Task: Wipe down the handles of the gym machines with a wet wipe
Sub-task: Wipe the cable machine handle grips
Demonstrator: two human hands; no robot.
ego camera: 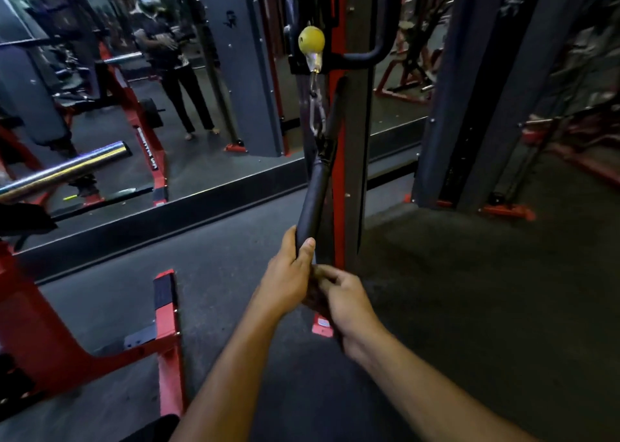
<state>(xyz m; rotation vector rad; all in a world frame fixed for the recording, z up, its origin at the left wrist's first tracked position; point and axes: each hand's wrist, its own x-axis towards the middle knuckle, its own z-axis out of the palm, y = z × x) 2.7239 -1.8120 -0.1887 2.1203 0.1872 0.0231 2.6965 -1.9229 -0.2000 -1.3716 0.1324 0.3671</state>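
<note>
Mirrored gym wall behind; padded handle (312, 200) hangs lengthwise from a clip, rising away from both hands. Left hand (288, 275) grips its lower end; right hand (342, 302) just below looks curled, wipe unseen

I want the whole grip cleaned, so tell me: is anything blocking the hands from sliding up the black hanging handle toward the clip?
Nothing visible does. The left hand grips the black handle low down, the right hand just below it. Above them the padded grip is bare up to the metal clip. No wipe can be made out.
</note>
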